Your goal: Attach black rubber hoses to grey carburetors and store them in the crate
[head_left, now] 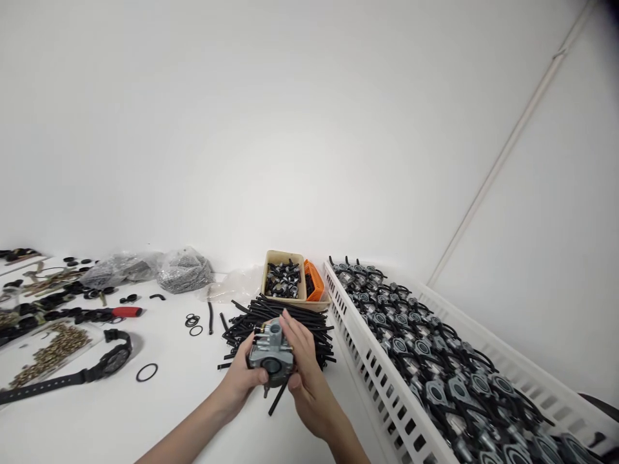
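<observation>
Both of my hands hold a grey metal carburetor (269, 351) just above the white table (145, 412). My left hand (242, 380) grips its left side from below, fingers curled round the body. My right hand (302, 364) is closed on its right side, with fingers over the top. A short black hose piece (279, 397) hangs from the underside between my hands. Right behind the carburetor lies a pile of cut black hose pieces (285, 319).
A long white slatted crate (387, 380) at the right holds several carburetors with hoses. Behind the pile stand a tan box (284, 278) of small parts and an orange basket (314, 281). Left: plastic bags, black O-rings (146, 372), a wristwatch (109, 361), a red-handled tool (126, 312), brass parts.
</observation>
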`<state>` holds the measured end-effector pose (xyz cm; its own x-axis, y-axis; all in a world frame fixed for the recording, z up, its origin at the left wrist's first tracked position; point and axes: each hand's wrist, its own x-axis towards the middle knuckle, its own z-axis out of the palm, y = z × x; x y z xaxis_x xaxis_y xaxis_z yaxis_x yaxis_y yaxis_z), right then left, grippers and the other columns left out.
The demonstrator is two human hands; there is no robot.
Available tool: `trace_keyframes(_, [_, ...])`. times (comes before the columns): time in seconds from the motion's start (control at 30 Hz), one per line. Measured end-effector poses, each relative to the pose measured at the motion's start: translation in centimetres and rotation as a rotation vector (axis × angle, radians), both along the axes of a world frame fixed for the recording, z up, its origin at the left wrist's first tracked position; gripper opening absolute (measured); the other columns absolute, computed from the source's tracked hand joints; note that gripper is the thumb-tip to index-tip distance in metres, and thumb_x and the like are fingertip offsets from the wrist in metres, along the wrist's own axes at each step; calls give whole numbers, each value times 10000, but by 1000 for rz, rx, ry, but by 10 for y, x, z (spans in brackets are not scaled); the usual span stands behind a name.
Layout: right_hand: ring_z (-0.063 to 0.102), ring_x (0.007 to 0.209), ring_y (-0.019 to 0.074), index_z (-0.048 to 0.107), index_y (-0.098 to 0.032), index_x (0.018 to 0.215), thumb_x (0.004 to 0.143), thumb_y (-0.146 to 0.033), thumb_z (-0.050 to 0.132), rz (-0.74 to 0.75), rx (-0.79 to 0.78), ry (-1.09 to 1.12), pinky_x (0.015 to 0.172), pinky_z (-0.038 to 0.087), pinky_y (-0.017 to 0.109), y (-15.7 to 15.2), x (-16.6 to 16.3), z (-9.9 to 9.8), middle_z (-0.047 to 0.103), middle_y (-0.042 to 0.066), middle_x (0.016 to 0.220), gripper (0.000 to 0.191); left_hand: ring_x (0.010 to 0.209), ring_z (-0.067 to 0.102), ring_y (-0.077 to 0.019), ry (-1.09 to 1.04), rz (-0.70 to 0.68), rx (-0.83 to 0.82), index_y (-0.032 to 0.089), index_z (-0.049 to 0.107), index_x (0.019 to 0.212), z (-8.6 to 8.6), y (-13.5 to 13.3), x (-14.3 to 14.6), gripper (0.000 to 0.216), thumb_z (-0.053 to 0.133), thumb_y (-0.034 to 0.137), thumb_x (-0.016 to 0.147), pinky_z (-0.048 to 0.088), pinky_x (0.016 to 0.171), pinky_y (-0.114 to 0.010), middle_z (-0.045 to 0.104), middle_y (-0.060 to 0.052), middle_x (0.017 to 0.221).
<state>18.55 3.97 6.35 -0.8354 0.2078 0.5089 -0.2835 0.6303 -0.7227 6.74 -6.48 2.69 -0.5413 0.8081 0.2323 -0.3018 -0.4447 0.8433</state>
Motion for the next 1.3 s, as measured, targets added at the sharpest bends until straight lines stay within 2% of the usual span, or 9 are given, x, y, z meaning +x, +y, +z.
trace_keyframes(0.07, [339, 1405, 285, 416, -322, 1434, 916, -615, 374, 15, 61, -42, 1167, 256, 495, 15, -13, 16, 417, 51, 1512, 597, 915, 686, -314, -92, -5, -25, 197, 594, 1194, -8, 0, -11, 905, 867, 580, 420, 541, 827, -426, 715, -117, 1016])
trace_keyframes(0.2, [643, 1078, 222, 570, -226, 1286, 945, -377, 487, -246, 19, 1, 983, 487, 381, 60, -76, 26, 690, 87, 1165, 382, 861, 709, -327, -114, 40, -94, 175, 618, 1050, -21, -2, -29, 733, 863, 544, 466, 547, 821, -468, 729, -128, 981])
trace_keyframes(0.3, [677, 951, 215, 645, -179, 1168, 914, -226, 518, -289, 138, -109, 902, 524, 364, 96, -138, 19, 720, 95, 1061, 288, 955, 690, -348, 18, 221, -146, 148, 616, 1039, -32, -3, -36, 732, 865, 520, 461, 537, 878, -458, 731, -154, 998])
trace_keyframes(0.4, [666, 974, 229, 684, -166, 1076, 845, -118, 601, -260, 223, -189, 964, 486, 403, 122, -187, 9, 712, 109, 1084, 250, 1028, 669, -350, 154, 358, -192, 144, 589, 1116, -45, -4, -39, 796, 879, 448, 439, 528, 924, -438, 715, -166, 1085])
trace_keyframes(0.6, [595, 1111, 233, 612, -157, 1127, 907, -300, 603, -187, 313, -293, 954, 490, 473, 143, -234, -10, 614, 87, 1218, 263, 1031, 669, -336, 204, 410, -220, 162, 585, 1152, -58, -3, -35, 815, 868, 427, 436, 537, 921, -414, 716, -154, 1089])
trace_keyframes(0.77, [640, 889, 173, 628, -141, 1012, 898, -300, 612, -191, 186, -275, 812, 539, 381, 151, -235, -15, 658, 51, 1011, 197, 1049, 657, -356, 165, 454, -238, 159, 587, 1138, -59, -1, -37, 815, 867, 437, 425, 523, 936, -440, 701, -178, 1112])
trace_keyframes(0.9, [607, 725, 148, 617, -161, 911, 759, -202, 677, -243, -58, -118, 734, 525, 319, 149, -221, -10, 649, 15, 808, 169, 1020, 665, -362, 181, 478, -248, 158, 594, 1133, -58, -2, -38, 823, 874, 432, 409, 522, 927, -455, 707, -182, 1086])
trace_keyframes(1.07, [657, 745, 159, 570, -192, 1029, 739, -288, 642, -228, -462, 94, 790, 540, 321, 130, -185, -4, 639, -2, 760, 314, 960, 691, -347, 157, 464, -257, 157, 601, 1104, -50, -4, -36, 768, 862, 421, 432, 559, 867, -422, 732, -152, 1035])
trace_keyframes(1.3, [699, 888, 181, 630, -192, 868, 627, -247, 759, -39, -959, 174, 937, 529, 339, 85, -135, -3, 738, 48, 892, 279, 1009, 675, -343, 256, 498, -291, 140, 599, 1105, -53, -6, -41, 715, 830, 415, 486, 525, 937, -436, 726, -151, 1072])
